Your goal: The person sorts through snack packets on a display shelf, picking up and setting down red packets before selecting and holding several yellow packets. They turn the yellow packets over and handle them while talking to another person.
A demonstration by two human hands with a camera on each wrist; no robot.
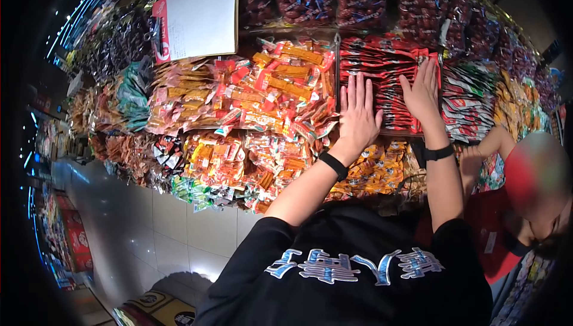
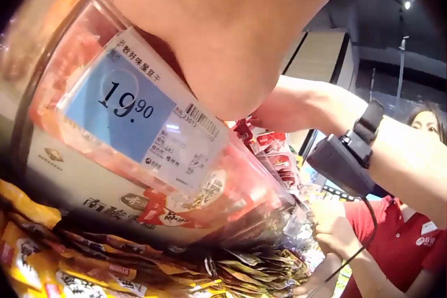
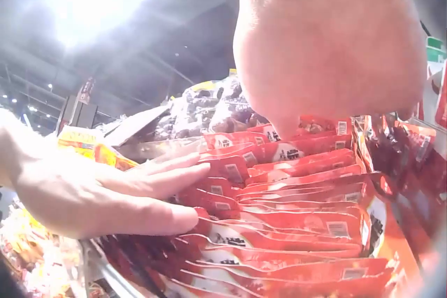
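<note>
Red snack packets [image 1: 388, 81] [image 3: 300, 221] stand in a tight row in a clear bin. The left hand [image 1: 359, 114] [image 3: 105, 193] rests flat with straight fingers on the left end of the row. On the right side, the right hand [image 1: 422, 93] [image 3: 328, 46] lies with extended fingers along the packets near the bin's edge; its fingertips are hidden in the right wrist view. A price tag [image 2: 133, 109] reading 19.90 is fixed to the bin's front, just under the left hand [image 2: 209, 25] in the left wrist view.
Orange snack packets [image 1: 280, 87] fill the bin at left, with a white board [image 1: 200, 18] above them. Black-and-red packets [image 1: 468, 99] lie at right. Yellow packets [image 1: 379, 168] are in front. A person in a red shirt [image 1: 495, 224] stands close at the right.
</note>
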